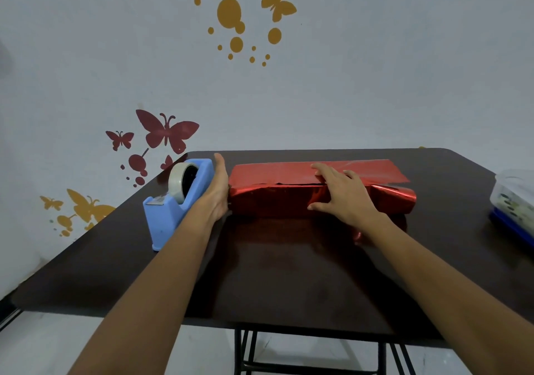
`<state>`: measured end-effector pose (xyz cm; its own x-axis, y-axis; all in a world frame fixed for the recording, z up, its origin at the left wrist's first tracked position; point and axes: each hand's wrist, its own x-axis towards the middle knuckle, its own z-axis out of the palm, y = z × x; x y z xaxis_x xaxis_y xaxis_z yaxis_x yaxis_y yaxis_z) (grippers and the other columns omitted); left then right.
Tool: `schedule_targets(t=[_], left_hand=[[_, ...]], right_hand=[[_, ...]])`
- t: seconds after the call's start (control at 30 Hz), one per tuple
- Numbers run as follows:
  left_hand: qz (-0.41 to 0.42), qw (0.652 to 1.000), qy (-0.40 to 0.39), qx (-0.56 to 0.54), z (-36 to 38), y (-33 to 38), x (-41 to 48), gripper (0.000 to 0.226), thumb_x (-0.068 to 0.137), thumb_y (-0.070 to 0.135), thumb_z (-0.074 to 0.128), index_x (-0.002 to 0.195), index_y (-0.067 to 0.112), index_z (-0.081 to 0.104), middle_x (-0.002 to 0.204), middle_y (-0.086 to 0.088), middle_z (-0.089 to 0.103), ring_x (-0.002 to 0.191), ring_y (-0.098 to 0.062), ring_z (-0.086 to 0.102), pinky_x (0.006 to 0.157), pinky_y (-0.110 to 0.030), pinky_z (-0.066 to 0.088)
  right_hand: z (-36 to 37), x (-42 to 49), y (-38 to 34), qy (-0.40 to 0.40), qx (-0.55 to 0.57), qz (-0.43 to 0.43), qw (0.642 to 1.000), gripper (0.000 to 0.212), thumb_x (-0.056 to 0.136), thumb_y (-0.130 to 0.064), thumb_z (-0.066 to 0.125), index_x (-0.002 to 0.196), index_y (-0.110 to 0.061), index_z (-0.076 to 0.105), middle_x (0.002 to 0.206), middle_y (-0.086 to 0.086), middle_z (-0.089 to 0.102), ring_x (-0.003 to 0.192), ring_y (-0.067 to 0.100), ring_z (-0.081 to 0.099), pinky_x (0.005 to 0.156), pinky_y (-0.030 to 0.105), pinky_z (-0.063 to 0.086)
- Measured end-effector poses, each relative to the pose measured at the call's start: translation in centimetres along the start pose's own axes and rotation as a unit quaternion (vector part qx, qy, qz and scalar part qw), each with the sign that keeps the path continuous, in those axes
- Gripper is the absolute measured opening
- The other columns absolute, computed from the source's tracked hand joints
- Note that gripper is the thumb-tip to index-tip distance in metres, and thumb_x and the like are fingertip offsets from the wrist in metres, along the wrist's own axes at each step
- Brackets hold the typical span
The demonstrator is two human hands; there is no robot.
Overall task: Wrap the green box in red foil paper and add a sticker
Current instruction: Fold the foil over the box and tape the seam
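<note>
My box, covered all over in red foil paper, lies lengthwise near the far edge of the dark desk, about midway between its 2 far corners. None of the green shows. The foil is folded over the top, with a dark gap along the seam near the front upper edge, and a loose flap sticks out past the right end, lying flat toward the far right.

My left hand stands on edge, fingers straight and held together, its palm pressed flat against the box's left end. It grips nothing. My right hand lies palm down over the top and front of the box, right of its middle, fingers spread wide, pressing the foil down rather than pinching it.

Just left of my left hand, touching its back, sits a blue tape dispenser with a roll of clear tape. At the right edge of the desk, well apart from the box, stands a plastic container with a blue base.
</note>
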<state>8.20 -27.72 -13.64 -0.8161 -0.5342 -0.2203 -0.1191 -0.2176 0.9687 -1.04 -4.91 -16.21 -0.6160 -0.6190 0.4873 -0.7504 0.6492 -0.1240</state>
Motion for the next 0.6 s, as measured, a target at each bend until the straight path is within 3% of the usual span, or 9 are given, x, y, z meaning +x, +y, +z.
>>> schedule_targets(t=[0.07,0.13,0.2,0.27,0.33,0.4,0.47,0.6], left_hand=[[0.029,0.996,0.062,0.058,0.1,0.1,0.3,0.079,0.089,0.072,0.018,0.104,0.007,0.060,0.094,-0.007,0.064,0.089,-0.022,0.061,0.083,-0.035,0.047],[0.152,0.961,0.160,0.165,0.8,-0.1,-0.5,0.062,0.094,0.062,0.026,0.112,0.010,0.054,0.095,-0.002,0.062,0.100,-0.025,0.055,0.086,-0.035,0.041],[0.355,0.855,0.230,0.301,2.1,-0.2,-2.3,0.046,0.095,0.053,0.039,0.117,0.016,0.054,0.108,0.002,0.062,0.109,-0.023,0.052,0.091,-0.036,0.038],[0.499,0.750,0.159,0.404,3.7,0.0,-3.4,0.050,0.089,0.053,0.050,0.126,0.019,0.054,0.129,0.002,0.056,0.125,-0.018,0.044,0.105,-0.038,0.029],[0.491,0.697,0.009,0.522,5.0,-0.4,-3.1,0.057,0.084,0.058,0.055,0.130,0.023,0.053,0.135,0.003,0.054,0.130,-0.014,0.041,0.111,-0.037,0.019],[0.449,0.652,-0.062,0.608,5.5,-1.2,-2.4,0.058,0.082,0.058,0.057,0.130,0.025,0.054,0.132,0.004,0.057,0.127,-0.013,0.045,0.114,-0.037,0.013],[0.453,0.620,-0.044,0.640,5.3,-1.8,-2.1,0.053,0.085,0.048,0.059,0.133,0.026,0.053,0.134,0.006,0.056,0.127,-0.012,0.046,0.115,-0.034,0.009],[0.484,0.603,-0.018,0.634,4.7,-2.6,-2.2,0.047,0.090,0.030,0.059,0.136,0.025,0.050,0.138,0.006,0.053,0.130,-0.007,0.045,0.116,-0.033,0.005]], right_hand=[[-0.1,0.0,0.1,-0.001,-0.002,-0.002,1.000,0.084,0.075,-0.049,0.070,0.142,-0.023,0.026,0.137,0.000,0.049,0.128,0.019,0.043,0.111,0.037,0.020],[0.0,0.0,0.1,-0.001,-0.002,-0.003,1.000,0.084,0.076,-0.048,0.069,0.143,-0.022,0.025,0.139,0.000,0.048,0.129,0.019,0.043,0.111,0.037,0.021],[0.0,0.0,0.1,-0.002,-0.001,-0.001,1.000,0.084,0.076,-0.047,0.069,0.143,-0.022,0.025,0.139,0.000,0.047,0.130,0.019,0.042,0.111,0.037,0.020],[0.0,0.1,0.1,-0.003,0.004,-0.003,1.000,0.085,0.076,-0.046,0.070,0.143,-0.022,0.024,0.139,0.000,0.047,0.130,0.019,0.042,0.111,0.037,0.020],[-0.3,0.0,0.2,-0.005,0.017,-0.008,1.000,0.086,0.076,-0.044,0.071,0.144,-0.023,0.023,0.139,0.000,0.048,0.130,0.019,0.043,0.111,0.037,0.021],[-0.8,-0.4,0.7,-0.009,0.016,-0.004,1.000,0.086,0.077,-0.042,0.070,0.145,-0.023,0.022,0.142,0.000,0.045,0.131,0.019,0.041,0.113,0.038,0.020],[-1.3,-1.1,1.7,-0.012,-0.014,0.006,1.000,0.081,0.080,-0.044,0.067,0.146,-0.024,0.023,0.148,-0.001,0.037,0.136,0.017,0.035,0.116,0.040,0.015],[-2.0,-2.6,3.6,-0.021,-0.066,0.005,0.998,0.069,0.086,-0.045,0.059,0.145,-0.030,0.028,0.153,-0.007,0.027,0.142,0.011,0.022,0.117,0.040,0.005]])
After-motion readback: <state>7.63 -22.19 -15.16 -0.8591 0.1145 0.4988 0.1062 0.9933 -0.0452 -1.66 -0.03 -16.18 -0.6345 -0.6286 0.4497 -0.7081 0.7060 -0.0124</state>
